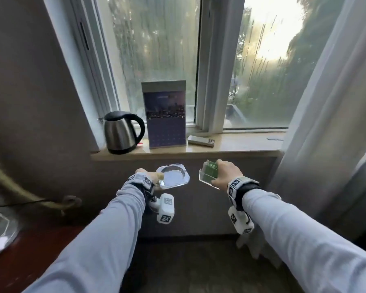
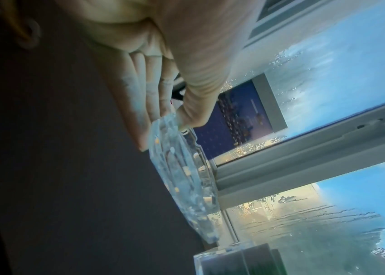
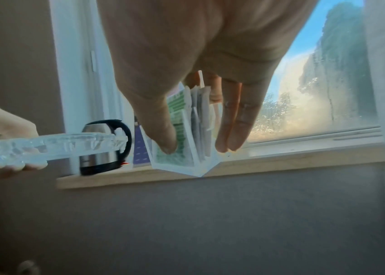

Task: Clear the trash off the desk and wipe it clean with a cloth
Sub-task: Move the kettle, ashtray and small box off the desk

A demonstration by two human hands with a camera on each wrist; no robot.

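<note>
Windowsill (image 1: 230, 148): bears kettle (image 1: 120, 132), calendar (image 1: 164, 115), remote (image 1: 201, 141); likely the drop-off freeing the desk (image 1: 19, 261).
Ashtray (image 1: 173, 175): glass, held level before the sill; left hand (image 1: 148, 178) pinches its edge.
Holder (image 1: 208, 175): clear, with green sachets; right hand (image 1: 226, 173) grasps its sides from above.

My head camera looks forward and down past both my arms toward the windowsill (image 1: 230, 150). Each wrist camera sits close under its palm, facing the window; all three share the kettle (image 3: 106, 148) side.
</note>
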